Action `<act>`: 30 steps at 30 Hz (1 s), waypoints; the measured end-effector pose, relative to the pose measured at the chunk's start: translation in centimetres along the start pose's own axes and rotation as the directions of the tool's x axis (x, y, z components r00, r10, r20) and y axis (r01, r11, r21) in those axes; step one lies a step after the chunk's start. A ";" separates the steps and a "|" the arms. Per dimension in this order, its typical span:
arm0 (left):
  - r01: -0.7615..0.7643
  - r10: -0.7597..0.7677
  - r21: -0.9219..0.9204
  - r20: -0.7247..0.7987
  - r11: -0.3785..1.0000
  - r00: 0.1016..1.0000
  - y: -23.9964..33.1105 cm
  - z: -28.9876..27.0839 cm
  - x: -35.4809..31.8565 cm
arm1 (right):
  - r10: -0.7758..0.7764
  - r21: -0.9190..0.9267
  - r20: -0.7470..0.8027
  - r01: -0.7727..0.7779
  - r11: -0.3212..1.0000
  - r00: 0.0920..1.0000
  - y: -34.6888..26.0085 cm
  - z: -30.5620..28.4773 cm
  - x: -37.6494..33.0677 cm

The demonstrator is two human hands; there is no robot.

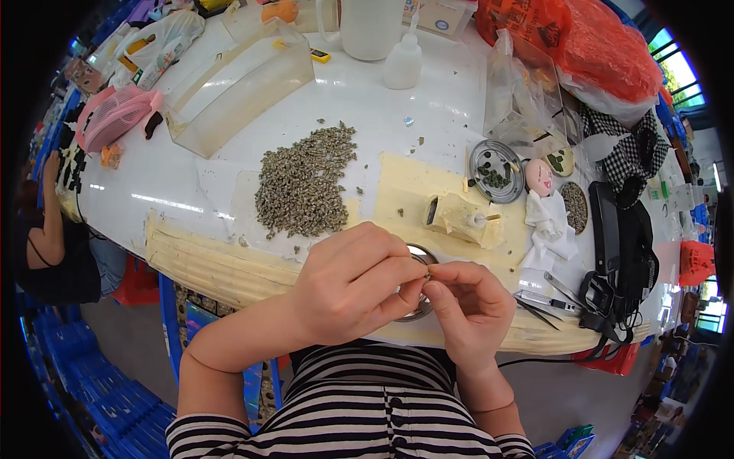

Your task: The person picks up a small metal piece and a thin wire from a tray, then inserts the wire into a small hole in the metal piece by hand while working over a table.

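Note:
My left hand (353, 283) and my right hand (472, 306) meet at the near edge of the white table (428, 115). Their fingertips pinch one tiny brownish piece (427, 275) between them, just above a small round metal dish (419, 306) that the hands mostly hide. A heap of small grey-green pieces (304, 183) lies on the table beyond my left hand. A tan block-shaped fixture (459, 218) sits on a yellowed taped patch just past my right hand.
A round metal tray (495, 170) with a few pieces, a white cloth (550, 226), tweezers (547, 298), a black device with cables (623, 252), a clear plastic box (237, 84), a pink fan (115, 115), a squeeze bottle (404, 61) and an orange bag (589, 46) crowd the table. Another person sits at far left (53, 237).

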State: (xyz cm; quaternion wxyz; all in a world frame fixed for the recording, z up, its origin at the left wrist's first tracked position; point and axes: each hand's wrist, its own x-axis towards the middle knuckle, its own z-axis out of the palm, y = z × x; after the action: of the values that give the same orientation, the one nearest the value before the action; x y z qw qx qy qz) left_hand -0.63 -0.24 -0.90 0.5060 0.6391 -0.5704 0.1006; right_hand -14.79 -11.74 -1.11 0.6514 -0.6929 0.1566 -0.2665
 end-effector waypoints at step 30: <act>0.163 -0.162 -0.077 0.024 0.984 0.987 0.1 -0.6 0.2 | -0.395 -0.421 0.099 0.398 0.815 0.913 0.1 0.4 0.6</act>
State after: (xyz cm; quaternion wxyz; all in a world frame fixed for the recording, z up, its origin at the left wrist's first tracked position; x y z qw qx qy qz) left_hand -0.37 0.12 -0.49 0.5322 0.6640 -0.5244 0.0307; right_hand -14.00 -11.74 -1.14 0.4117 -0.8381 0.0619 -0.3525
